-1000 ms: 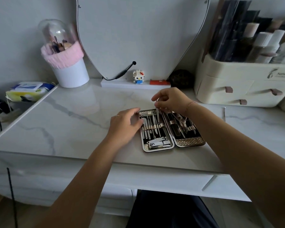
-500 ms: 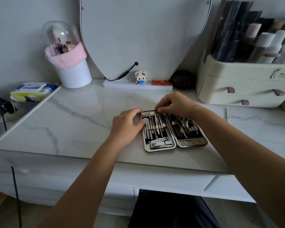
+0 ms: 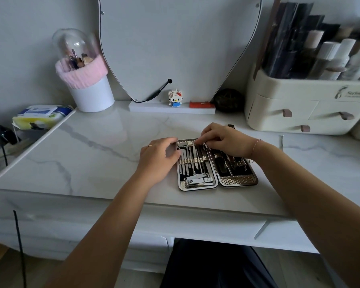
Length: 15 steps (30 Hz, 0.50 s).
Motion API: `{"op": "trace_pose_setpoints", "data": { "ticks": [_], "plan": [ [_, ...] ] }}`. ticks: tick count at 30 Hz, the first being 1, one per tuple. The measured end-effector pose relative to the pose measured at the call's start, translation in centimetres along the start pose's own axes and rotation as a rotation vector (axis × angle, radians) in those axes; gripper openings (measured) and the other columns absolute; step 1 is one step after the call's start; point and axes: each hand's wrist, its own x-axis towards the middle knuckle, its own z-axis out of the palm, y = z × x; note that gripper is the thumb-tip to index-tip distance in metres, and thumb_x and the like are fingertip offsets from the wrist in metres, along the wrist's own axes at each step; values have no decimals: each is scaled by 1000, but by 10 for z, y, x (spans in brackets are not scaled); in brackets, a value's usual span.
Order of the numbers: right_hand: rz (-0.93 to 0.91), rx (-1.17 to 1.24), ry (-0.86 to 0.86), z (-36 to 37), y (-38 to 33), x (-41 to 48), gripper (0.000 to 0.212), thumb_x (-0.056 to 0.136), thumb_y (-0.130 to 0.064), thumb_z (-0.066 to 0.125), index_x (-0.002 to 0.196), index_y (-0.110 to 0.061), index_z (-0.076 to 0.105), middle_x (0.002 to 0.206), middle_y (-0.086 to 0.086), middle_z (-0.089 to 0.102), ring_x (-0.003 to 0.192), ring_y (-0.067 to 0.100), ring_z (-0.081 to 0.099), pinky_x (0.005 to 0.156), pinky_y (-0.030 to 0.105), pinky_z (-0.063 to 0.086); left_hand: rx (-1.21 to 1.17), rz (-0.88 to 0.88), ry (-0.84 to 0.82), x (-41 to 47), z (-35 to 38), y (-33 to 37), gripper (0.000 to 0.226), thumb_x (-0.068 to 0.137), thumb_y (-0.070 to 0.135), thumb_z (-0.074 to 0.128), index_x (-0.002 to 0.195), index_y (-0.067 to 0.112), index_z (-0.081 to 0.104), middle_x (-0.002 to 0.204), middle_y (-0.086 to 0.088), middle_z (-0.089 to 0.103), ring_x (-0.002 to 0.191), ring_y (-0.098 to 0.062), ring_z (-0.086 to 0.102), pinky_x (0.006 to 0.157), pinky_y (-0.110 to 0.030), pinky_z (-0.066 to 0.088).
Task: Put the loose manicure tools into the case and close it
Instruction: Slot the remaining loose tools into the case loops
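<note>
wipes pack on the side shelf, far out at 9 o'clock from the case. brush cup with a pink band stands at 10 o'clock against the wall.

left hand lies at 9 o'clock of the case, knuckles up, fingers curled in against its left edge. it looks to be steadying it (whether the fingers pinch the rim or only press on it i cannot tell, the tips are hidden).

case lies open and flat near the front edge of the marble top, both halves up. the left half holds a row of tools under its strap, with a nail clipper at its 6 o'clock end. the right half is partly filled.

right hand is over the 12 o'clock end of the case, fingertips pinched together on a slim tool, its tip at the top of the left half.

step in hand, as i judge it: seating this tool in a slot of the left half.

a loose metal stick lies on the top at 3 o'clock, well apart from the case, just before the cream organiser.

next move calls for pushing the slim tool fully under the strap, letting go, then a reach right for the stick. closing comes last.
</note>
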Motion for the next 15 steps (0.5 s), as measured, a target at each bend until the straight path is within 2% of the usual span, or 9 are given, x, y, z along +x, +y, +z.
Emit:
{"op": "trace_pose_setpoints", "data": {
  "ticks": [6, 9, 11, 13, 15],
  "plan": [
    [-28, 29, -52, -3, 0, -3, 28, 92, -12, 53, 113, -24, 68, 115, -5, 51, 100, 9, 51, 84, 12, 37, 26, 2, 3, 1, 1, 0, 40, 90, 32, 58, 128, 25, 55, 132, 0, 57, 127, -20, 46, 108, -38, 31],
    [-32, 43, -99, -6, 0, -6, 28, 93, -15, 52, 116, -24, 66, 119, -5, 51, 105, 12, 52, 92, 22, 41, 31, -1, -1, 1, 0, 0, 40, 90, 32, 57, 129, 25, 55, 133, 0, 57, 127, -19, 45, 108, -37, 30],
    [-21, 59, -111, -7, -1, -8, 27, 94, -18, 52, 117, -24, 65, 120, -5, 51, 107, 12, 52, 95, 24, 40, 29, -1, -6, 0, 0, -1, 40, 91, 32, 56, 130, 26, 54, 134, 0, 56, 128, -19, 44, 109, -37, 29],
    [5, 135, -27, -5, -2, -11, 26, 92, -23, 55, 116, -23, 66, 117, -5, 55, 104, 8, 55, 93, 18, 41, 36, 5, -19, 0, 0, -1, 40, 93, 32, 54, 132, 26, 52, 135, 0, 55, 130, -19, 42, 110, -38, 28],
    [51, 234, 149, -5, -2, -18, 25, 89, -25, 61, 112, -21, 67, 109, -7, 63, 94, -1, 60, 85, 8, 43, 42, 12, -32, 0, 0, 0, 40, 94, 34, 51, 133, 27, 51, 137, 0, 53, 130, -19, 42, 111, -38, 27]
  ]
}}
